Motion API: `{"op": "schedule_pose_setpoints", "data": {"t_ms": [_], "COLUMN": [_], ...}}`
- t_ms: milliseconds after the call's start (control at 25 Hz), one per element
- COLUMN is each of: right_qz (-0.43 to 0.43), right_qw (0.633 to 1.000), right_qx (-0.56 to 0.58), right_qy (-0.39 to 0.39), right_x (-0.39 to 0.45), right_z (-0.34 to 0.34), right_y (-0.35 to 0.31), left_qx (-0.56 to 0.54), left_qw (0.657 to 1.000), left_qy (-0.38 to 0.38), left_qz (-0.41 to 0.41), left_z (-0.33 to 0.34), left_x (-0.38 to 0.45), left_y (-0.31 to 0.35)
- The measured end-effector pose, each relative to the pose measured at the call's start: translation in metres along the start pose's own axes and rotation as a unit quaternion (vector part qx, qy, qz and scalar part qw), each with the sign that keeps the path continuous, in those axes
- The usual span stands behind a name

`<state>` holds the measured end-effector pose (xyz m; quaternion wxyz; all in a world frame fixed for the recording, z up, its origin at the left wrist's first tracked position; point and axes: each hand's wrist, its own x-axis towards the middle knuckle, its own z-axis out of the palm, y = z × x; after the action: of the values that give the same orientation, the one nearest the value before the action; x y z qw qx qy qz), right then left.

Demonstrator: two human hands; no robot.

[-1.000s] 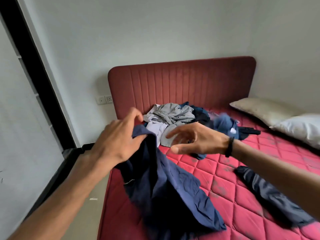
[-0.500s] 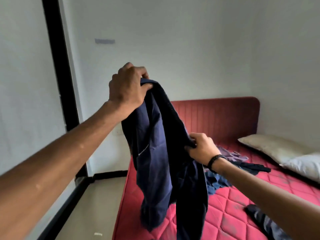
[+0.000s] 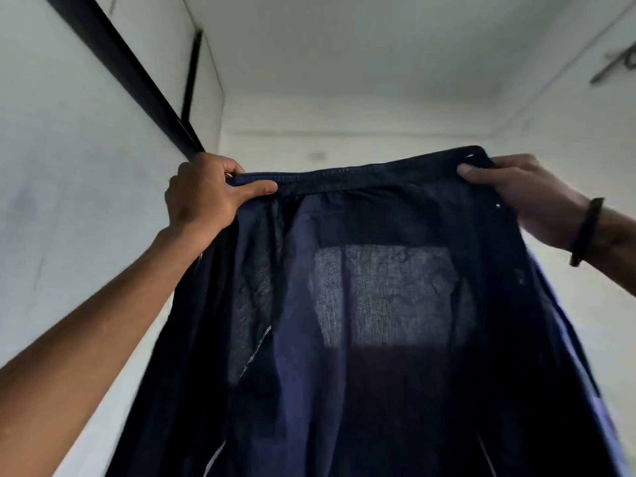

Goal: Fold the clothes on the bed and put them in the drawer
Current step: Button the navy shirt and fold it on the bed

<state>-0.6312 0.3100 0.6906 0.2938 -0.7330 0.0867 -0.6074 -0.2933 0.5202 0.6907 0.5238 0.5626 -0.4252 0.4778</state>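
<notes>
A dark navy garment (image 3: 378, 321) hangs spread out in front of me, held high by its top edge. My left hand (image 3: 203, 194) grips the left end of that edge, thumb laid along the hem. My right hand (image 3: 523, 197), with a black band on the wrist, grips the right end. Light shines through the thin cloth in its middle. The garment fills the lower part of the view and hides the bed, the other clothes and any drawer.
The view tilts up at white walls and the ceiling (image 3: 361, 46). A black frame strip (image 3: 130, 74) runs diagonally across the left wall. A small dark fixture (image 3: 616, 67) sits high on the right wall.
Both hands have risen and moved apart, stretching the navy garment wide by its top edge. The view has swung upward, so the bed and the pile of clothes are out of sight.
</notes>
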Motion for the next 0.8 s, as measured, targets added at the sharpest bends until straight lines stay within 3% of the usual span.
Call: {"op": "schedule_pose_setpoints", "data": {"t_ms": [200,360,440,560,680,800], "right_qz": [0.055,0.03,0.101,0.246,0.34,0.398], "right_qw": [0.997,0.986,0.975,0.932,0.882,0.823], "right_qx": [0.025,-0.163,-0.196,-0.257,-0.307,-0.375], "right_qy": [-0.053,0.015,-0.021,-0.07,-0.113,-0.156], "right_x": [0.055,0.058,0.022,-0.08,-0.197,-0.298], "right_z": [-0.02,0.0,0.021,0.054,0.082,0.11], "right_y": [-0.074,0.003,0.095,0.252,0.39,0.487], "left_qx": [0.002,0.041,0.033,-0.098,-0.113,-0.062], "left_qw": [1.0,0.988,0.955,0.85,0.769,0.733], "left_qy": [-0.01,-0.136,-0.276,-0.464,-0.545,-0.549], "left_qz": [0.014,-0.056,-0.105,-0.229,-0.314,-0.397], "left_z": [-0.041,0.007,0.063,0.139,0.193,0.22], "left_x": [0.08,0.043,-0.036,-0.21,-0.406,-0.552], "left_y": [0.032,-0.005,-0.054,-0.137,-0.2,-0.218]}}
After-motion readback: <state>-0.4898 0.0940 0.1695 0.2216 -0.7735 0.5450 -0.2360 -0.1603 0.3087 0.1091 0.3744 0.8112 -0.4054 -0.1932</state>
